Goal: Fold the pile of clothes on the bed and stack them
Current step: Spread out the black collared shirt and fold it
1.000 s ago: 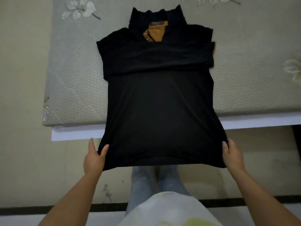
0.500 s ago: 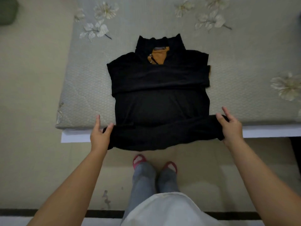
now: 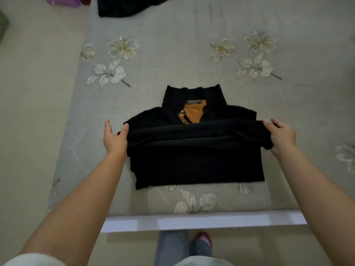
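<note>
While the black shirt [image 3: 196, 160] lies on the bed [image 3: 172, 60], left hand [image 3: 114, 138] and right hand [image 3: 280, 135] pinch its doubled hem near the collar; judged next: lay flat, release, stack.

Both hands, left [image 3: 114, 139] and right [image 3: 282, 135], pinch the black shirt's [image 3: 196, 160] folded-up hem above the bed [image 3: 172, 60]

Black shirt [image 3: 196, 160], orange-lined collar, lies half-folded on bed [image 3: 172, 54].

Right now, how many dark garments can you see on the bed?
2. A black shirt lies mid-bed, its hem held by the left hand and right hand; another dark garment lies at the far edge, partly cut off.
</note>
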A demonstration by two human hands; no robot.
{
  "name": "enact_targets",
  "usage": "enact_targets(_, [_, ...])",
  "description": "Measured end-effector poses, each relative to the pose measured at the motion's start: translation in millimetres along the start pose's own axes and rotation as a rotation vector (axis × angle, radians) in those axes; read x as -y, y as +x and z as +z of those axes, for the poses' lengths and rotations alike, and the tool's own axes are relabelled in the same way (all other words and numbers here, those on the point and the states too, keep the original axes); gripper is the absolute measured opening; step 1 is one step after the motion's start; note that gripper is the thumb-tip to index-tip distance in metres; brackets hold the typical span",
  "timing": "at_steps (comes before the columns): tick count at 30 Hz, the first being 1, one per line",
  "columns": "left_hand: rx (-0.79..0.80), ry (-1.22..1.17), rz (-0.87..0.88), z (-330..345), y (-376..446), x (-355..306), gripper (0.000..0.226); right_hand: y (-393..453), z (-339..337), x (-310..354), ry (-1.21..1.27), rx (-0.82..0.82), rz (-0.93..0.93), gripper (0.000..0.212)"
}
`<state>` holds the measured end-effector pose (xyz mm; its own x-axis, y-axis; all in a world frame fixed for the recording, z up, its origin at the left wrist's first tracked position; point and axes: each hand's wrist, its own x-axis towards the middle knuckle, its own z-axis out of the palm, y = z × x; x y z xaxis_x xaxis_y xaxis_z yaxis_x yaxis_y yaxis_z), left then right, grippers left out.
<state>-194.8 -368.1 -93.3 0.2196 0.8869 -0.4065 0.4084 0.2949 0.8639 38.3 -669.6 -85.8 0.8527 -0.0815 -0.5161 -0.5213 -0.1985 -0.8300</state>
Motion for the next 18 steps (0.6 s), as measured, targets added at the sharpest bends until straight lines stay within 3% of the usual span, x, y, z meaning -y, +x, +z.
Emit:
enact_targets(5, [0.044,-0.003,-0.218,45.9,85.1,-6.5,0.075,75.1,45.1,17.9,-0.004,-0.123,0.218,0.012])
enact_targets(10, [0.109,0.023,-0.424,75.7,138.2,-2.6,0.074,122.1,68.4,16.9,-0.016,-0.145,0.449,0.011])
enact_targets(14, [0.093,-0.129,-0.574,80.8,151.6,-3.8,0.068,124.6,86.3,31.5,0.047,-0.06,0.583,0.026])
enact_targets(16, [0.107,-0.209,-0.64,84.0,161.0,-10.9,0.059,125.8,95.7,43.9,0.148,-0.062,0.574,0.03])
enact_targets(18, [0.092,-0.279,-0.681,89.3,166.8,-19.1,0.033,128.4,105.7,51.3,0.234,-0.049,0.554,0.028])
